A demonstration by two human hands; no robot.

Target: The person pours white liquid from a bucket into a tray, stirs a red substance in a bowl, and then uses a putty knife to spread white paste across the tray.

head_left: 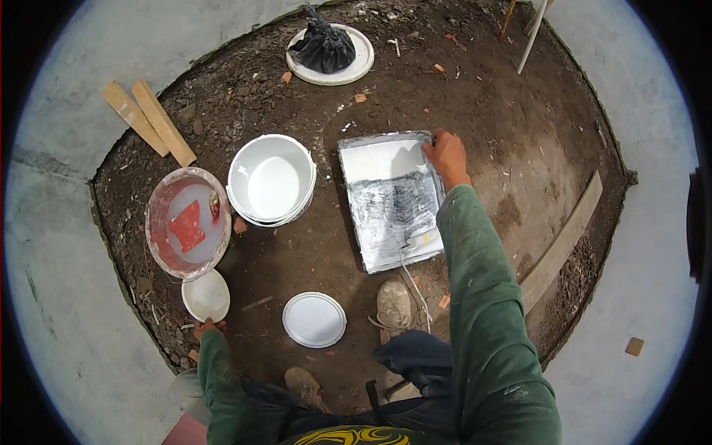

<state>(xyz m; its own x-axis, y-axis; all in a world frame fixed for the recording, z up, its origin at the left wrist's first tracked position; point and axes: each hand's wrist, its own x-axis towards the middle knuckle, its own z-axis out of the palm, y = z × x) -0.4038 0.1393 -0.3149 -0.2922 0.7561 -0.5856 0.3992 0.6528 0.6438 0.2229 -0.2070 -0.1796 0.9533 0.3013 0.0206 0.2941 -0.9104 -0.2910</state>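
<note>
My right hand [447, 159] is closed on the upper right corner of a paint tray [354, 215], which lies on the soil. White paint pools at the tray's far end, and streaked grey-white covers the near part. A paint roller [420, 242] rests in the tray's near right corner, its wire handle reaching over the edge towards my shoe. At lower left, my left hand [211, 327] grips the near rim of a small whitish bowl [206, 295]. That bowl is beside a reddish bucket [156, 241] of cloudy water, in which a red flat piece [188, 227] shows.
A white bucket [239, 165] with white paint stands left of the tray. Nearer me lies a white lid [314, 320]. A black bag [324, 48] sits on another lid [363, 62] at the back. Wooden boards [165, 124] lean at left; a long plank [567, 236] lies right.
</note>
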